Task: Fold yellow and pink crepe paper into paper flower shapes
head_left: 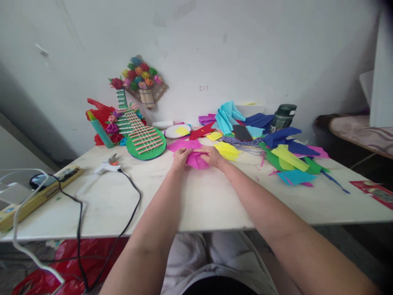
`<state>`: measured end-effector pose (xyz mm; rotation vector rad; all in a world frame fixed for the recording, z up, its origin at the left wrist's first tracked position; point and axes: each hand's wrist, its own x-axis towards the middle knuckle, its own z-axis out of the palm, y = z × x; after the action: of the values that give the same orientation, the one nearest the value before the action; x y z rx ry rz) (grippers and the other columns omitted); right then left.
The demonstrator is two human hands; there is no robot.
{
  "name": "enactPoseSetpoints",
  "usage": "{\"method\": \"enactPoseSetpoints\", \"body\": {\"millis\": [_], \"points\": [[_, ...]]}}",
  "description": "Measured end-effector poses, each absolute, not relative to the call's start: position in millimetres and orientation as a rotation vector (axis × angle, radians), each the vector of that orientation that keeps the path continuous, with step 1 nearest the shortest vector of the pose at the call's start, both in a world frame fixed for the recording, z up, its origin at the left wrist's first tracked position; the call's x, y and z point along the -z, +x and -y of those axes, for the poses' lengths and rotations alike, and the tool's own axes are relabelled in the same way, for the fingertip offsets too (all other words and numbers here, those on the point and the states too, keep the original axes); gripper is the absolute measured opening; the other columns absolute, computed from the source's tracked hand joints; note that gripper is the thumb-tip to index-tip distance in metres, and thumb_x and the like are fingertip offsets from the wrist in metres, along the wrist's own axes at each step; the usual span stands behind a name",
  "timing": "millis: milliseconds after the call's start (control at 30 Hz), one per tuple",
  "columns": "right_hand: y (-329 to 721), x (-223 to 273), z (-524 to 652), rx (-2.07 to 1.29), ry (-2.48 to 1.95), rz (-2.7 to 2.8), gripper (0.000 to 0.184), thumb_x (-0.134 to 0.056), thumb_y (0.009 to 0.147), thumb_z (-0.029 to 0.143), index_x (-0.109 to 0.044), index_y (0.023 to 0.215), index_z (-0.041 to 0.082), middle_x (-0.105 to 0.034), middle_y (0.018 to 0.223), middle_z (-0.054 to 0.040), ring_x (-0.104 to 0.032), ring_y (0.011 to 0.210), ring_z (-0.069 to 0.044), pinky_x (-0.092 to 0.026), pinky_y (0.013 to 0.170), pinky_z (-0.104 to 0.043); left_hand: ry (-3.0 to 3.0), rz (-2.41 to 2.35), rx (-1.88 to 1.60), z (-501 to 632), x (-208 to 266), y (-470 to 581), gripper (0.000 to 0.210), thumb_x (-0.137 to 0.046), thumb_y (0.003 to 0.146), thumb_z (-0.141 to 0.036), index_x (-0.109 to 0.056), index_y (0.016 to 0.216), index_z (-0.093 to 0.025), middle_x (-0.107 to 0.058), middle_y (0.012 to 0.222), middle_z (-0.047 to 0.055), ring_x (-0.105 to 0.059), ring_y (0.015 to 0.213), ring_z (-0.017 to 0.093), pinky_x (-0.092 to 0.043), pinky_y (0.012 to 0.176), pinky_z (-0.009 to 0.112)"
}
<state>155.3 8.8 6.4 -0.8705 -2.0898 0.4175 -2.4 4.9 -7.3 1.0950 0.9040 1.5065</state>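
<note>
Okay, I see left hand (181,158) and right hand (211,156) both pinching pink paper (198,163); I'd shape it lightly, pressure even; looks thin, could tear.

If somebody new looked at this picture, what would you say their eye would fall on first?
Probably the bright pink paper at mid-table, with the left hand and right hand both on it. Next, perhaps, the guitar-shaped craft with its green round body, to the left beyond the hands, and the multicoloured flower bunch against the wall behind it.
</note>
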Motion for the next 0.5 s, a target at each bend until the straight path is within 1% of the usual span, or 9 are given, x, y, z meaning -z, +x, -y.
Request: {"method": "enactPoseSetpoints", "body": {"millis": [67,100,200,300,400,500], "points": [[157,-11,-6,-0.562,-0.803,2.031,0.035,-0.044,0.073,0.014,-0.07,0.095,0.021,-0.068,0.098,-0.003,-0.059,0.095,-0.018,-0.042,0.09,-0.031,1.117,-0.893,-1.497,-5,8,-3,0.029,-0.074,0.054,-0.031,-0.05,0.058,-0.015,-0.049,0.047,-0.004,-0.044,0.04,0.007,-0.03,0.041,0.02],[158,-12,-6,-0.622,-0.79,1.972,0.034,-0.042,0.076,0.018,-0.069,0.096,0.02,-0.068,0.098,-0.0036,-0.059,0.095,-0.018,-0.042,0.089,-0.03,1.133,-0.887,-1.491,-6,8,-3,0.03,-0.074,0.054,-0.033,-0.05,0.058,-0.015,-0.049,0.047,-0.004,-0.043,0.04,0.007,-0.029,0.041,0.02],[159,-11,-9,-0.702,-0.882,1.8,0.033,-0.043,0.081,0.035,-0.068,0.093,0.016,-0.067,0.09,-0.0051,-0.059,0.084,-0.018,-0.044,0.079,-0.029,1.214,-0.88,-1.461,-6,9,-4,0.033,-0.074,0.056,-0.037,-0.049,0.058,-0.015,-0.048,0.047,-0.004,-0.04,0.039,0.006,-0.027,0.039,0.02],[158,-6,-14,-0.661,-1.032,1.785,0.037,-0.05,0.076,0.047,-0.068,0.082,0.014,-0.063,0.073,-0.0026,-0.055,0.071,-0.016,-0.042,0.067,-0.026,1.308,-0.882,-1.425,-6,9,-5,0.034,-0.072,0.059,-0.041,-0.051,0.06,-0.015,-0.047,0.047,-0.005,-0.039,0.039,0.005,-0.025,0.038,0.019],[157,-2,-18,-0.617,-1.112,1.823,0.039,-0.053,0.072,0.05,-0.065,0.069,0.014,-0.056,0.06,0.0002,-0.048,0.06,-0.012,-0.036,0.057,-0.024,1.347,-0.886,-1.398,-4,7,-4,0.034,-0.071,0.06,-0.043,-0.052,0.064,-0.015,-0.048,0.049,-0.004,-0.04,0.039,0.006,-0.025,0.038,0.019],[157,-1,-20,-0.571,-1.159,1.834,0.04,-0.053,0.072,0.051,-0.057,0.054,0.014,-0.045,0.052,0.0024,-0.04,0.053,-0.01,-0.028,0.051,-0.023,1.352,-0.878,-1.392,-1,4,-1,0.035,-0.071,0.06,-0.043,-0.052,0.064,-0.015,-0.05,0.05,-0.004,-0.04,0.04,0.005,-0.026,0.038,0.019]]}}
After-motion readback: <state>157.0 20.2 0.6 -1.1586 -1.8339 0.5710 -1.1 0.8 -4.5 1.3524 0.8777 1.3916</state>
